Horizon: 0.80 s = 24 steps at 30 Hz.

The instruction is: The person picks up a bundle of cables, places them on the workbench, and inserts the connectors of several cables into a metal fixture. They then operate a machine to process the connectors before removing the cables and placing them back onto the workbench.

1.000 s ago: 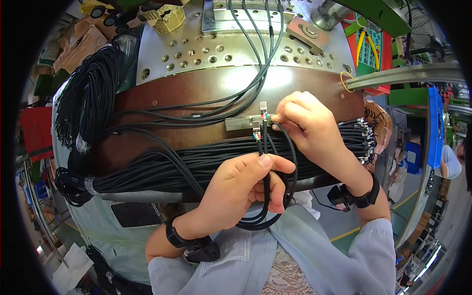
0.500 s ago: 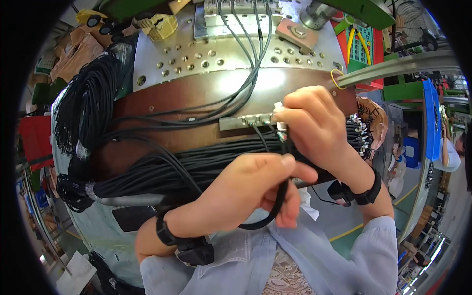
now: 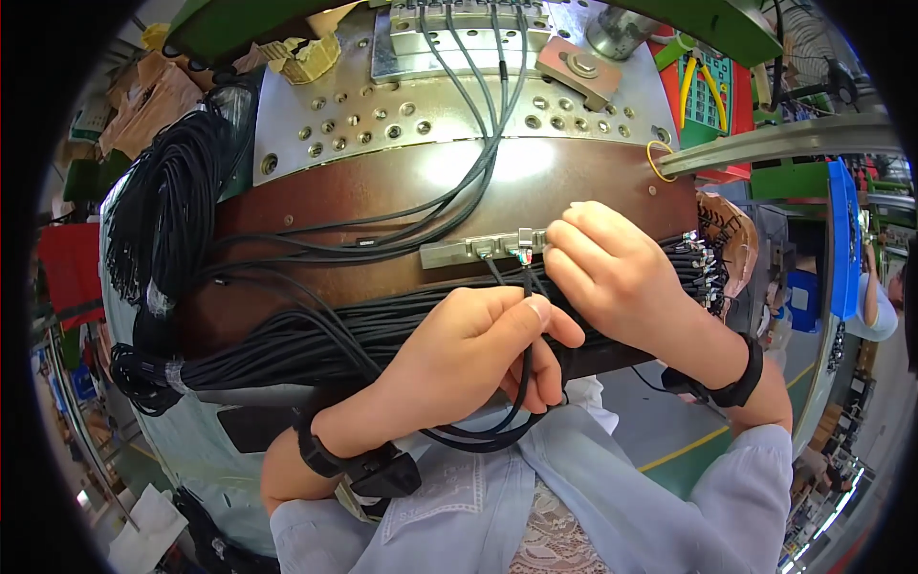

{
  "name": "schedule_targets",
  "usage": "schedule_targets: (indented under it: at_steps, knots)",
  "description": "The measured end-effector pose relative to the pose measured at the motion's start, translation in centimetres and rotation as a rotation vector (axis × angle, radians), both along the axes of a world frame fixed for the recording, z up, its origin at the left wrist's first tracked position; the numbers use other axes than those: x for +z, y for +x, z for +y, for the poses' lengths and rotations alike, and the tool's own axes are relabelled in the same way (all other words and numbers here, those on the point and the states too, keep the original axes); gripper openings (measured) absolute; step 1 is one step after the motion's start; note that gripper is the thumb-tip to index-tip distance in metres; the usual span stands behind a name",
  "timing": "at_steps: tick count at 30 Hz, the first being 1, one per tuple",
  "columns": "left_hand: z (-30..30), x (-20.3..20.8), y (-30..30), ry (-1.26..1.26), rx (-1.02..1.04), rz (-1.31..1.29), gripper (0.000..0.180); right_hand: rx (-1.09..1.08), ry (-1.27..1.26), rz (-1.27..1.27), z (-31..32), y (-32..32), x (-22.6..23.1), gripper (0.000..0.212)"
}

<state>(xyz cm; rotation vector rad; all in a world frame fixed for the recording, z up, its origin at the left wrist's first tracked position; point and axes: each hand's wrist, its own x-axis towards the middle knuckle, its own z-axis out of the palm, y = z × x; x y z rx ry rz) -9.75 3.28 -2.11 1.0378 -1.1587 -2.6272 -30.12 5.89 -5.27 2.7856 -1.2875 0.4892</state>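
My left hand point(image 3: 478, 359) pinches a black cable point(image 3: 524, 383) between thumb and fingers, and the cable loops below it toward my body. The cable's upper end, with small coloured wires and a metal connector point(image 3: 525, 239), is at a narrow metal holder bar point(image 3: 449, 253). Another cable end sits in the bar just left of it. My right hand point(image 3: 617, 277) is closed at the bar's right end, fingertips pressed together; whatever they hold is hidden. Behind the hands, a thick bundle of black cables point(image 3: 306, 335) lies across the bench.
Above the bar, several cables run up to a metal fixture point(image 3: 469, 33) on a drilled steel plate point(image 3: 368, 124). Coiled black cables point(image 3: 177, 201) hang at the left. A metal rail point(image 3: 784, 143) juts in from the right, near yellow-handled pliers point(image 3: 703, 91).
My right hand has moved down and slightly right, its pinch lower now. The wired connector, earlier by my right fingertips, is now at the bar. My left hand has shifted slightly left with the cable.
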Motion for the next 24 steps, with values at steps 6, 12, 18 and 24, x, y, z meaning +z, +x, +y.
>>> schedule_targets:
  at_steps: [6, 12, 18, 24]
  knots:
    - [-1.7, 0.7, -1.5, 0.184, -0.163, 0.007, 0.035, -0.013, 0.037, -0.193, 0.1, 0.2, 1.7, 0.021]
    - [-2.1, 2.6, 0.0, -0.213, -0.206, -0.085, 0.030, -0.310, 0.201, -0.529, 0.9, -2.5, -1.2, 0.018]
    - [-5.0, 0.3, 2.8, -0.615, 0.057, -0.209, 0.029, -0.366, 0.414, -0.500, 1.1, -2.2, -1.6, 0.016]
    - [-13.6, -5.7, -1.9, -0.252, 0.644, 0.102, 0.033, -0.103, 0.831, -0.461, -3.5, -4.5, 0.5, 0.015]
